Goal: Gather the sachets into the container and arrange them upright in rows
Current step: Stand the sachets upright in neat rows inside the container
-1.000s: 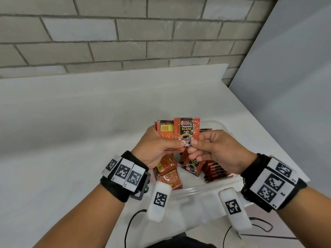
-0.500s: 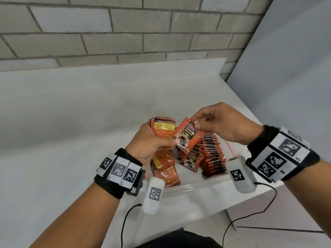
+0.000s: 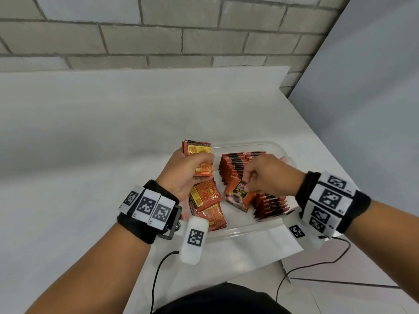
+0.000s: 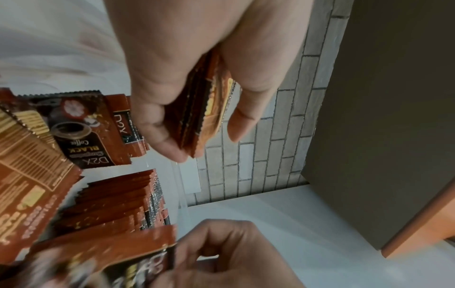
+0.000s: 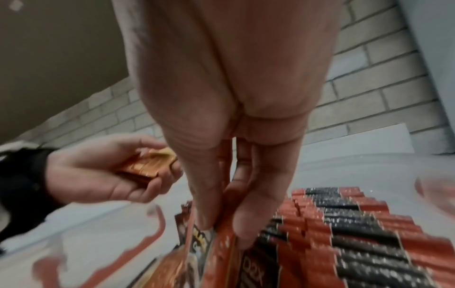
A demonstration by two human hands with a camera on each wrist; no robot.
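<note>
A clear plastic container (image 3: 281,152) sits on the white table near its front right corner. Inside, red and black coffee sachets stand upright in a row (image 3: 233,165) (image 5: 357,224) (image 4: 118,202). My left hand (image 3: 188,171) (image 4: 197,97) (image 5: 98,175) grips a small stack of sachets (image 3: 197,152) (image 4: 206,113) (image 5: 150,165) above the container's left side. My right hand (image 3: 267,175) (image 5: 221,214) (image 4: 234,257) pinches one sachet (image 3: 238,196) (image 5: 197,259) (image 4: 103,259) by its top edge, tilted, low against the row. Loose sachets (image 3: 206,205) (image 4: 81,128) lie flat at the container's left.
A grey brick wall (image 3: 158,35) runs behind the table and a grey panel (image 3: 367,98) stands on the right. The table's front edge and right corner (image 3: 294,250) lie close to the container. Thin black cables (image 3: 317,264) hang below my wrists.
My right hand took one sachet from the left hand's stack, swung it right over the row, then brought it down to the row's near part. The left hand stayed put with its stack.
</note>
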